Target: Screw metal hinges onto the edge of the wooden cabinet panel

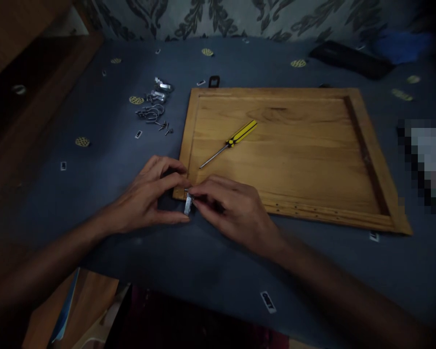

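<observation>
A wooden cabinet-door panel (294, 160) lies flat on a blue cloth-covered table (94, 121). Both my hands meet at its near left corner. My left hand (150, 196) curls around that corner, fingers bent. My right hand (232, 211) pinches a small silver metal bracket (188, 205) against the panel's edge. A screwdriver with a yellow and black handle (229, 142) rests on the panel, tip pointing toward my hands.
A heap of silver metal fittings and screws (154, 106) sits on the cloth left of the panel. A black object (349, 58) and something blue (399, 46) lie at the far right. Dark wooden furniture (22, 97) borders the left side.
</observation>
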Available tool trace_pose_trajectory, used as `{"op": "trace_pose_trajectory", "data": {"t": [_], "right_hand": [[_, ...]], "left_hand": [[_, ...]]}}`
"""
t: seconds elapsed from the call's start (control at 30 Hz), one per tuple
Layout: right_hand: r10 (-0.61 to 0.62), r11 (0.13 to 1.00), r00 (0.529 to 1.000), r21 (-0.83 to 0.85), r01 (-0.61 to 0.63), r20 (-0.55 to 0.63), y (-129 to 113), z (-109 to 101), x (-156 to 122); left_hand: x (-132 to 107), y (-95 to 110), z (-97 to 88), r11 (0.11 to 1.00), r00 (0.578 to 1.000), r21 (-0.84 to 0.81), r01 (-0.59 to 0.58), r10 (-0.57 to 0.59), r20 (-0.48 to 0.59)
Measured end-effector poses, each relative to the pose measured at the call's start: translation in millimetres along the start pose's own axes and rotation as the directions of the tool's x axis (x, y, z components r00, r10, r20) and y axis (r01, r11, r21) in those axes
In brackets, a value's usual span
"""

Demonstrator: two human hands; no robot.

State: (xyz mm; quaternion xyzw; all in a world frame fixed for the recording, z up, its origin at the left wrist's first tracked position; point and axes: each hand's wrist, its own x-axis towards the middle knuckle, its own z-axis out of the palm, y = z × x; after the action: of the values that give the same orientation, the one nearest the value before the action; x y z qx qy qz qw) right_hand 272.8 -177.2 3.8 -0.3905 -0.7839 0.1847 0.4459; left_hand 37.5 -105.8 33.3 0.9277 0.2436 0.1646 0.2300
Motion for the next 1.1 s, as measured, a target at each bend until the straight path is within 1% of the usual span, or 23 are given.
{"op": "trace_pose_trajectory", "data": {"t": [0.17, 0.37, 0.6, 0.8, 1.1], "right_hand": [[-0.001, 0.999, 1.000, 0.040, 0.002, -0.014, -0.3, -2.7, 2.0], [0.007, 1.000, 1.000, 0.010, -0.007, 0.017, -2.6, -4.3, 3.7], [0.040, 0.999, 0.999, 0.022, -0.041, 0.032, -2.2, -4.0, 3.3], [0.018, 0.999, 0.999, 0.039, -0.019, 0.030, -1.4, -2.5, 4.4], [0.008, 0.999, 0.998, -0.035, -0.006, 0.054, -1.9, -0.5, 3.0]], "left_hand": [[-0.5, -0.4, 0.0, 1.000, 1.000, 0.010, -0.001, 0.001, -0.003], [-0.9, -0.7, 0.4, 1.000, 1.000, 0.013, 0.004, -0.003, -0.010], [-0.4, -0.5, -0.6, 1.000, 1.000, 0.007, 0.023, -0.023, 0.002], [-0.2, 0.8, -1.9, 0.999, 0.999, 0.008, 0.043, -0.044, 0.020], [-1.8, -1.6, 1.3, 1.000, 1.000, -0.009, 0.002, -0.002, -0.026]]}}
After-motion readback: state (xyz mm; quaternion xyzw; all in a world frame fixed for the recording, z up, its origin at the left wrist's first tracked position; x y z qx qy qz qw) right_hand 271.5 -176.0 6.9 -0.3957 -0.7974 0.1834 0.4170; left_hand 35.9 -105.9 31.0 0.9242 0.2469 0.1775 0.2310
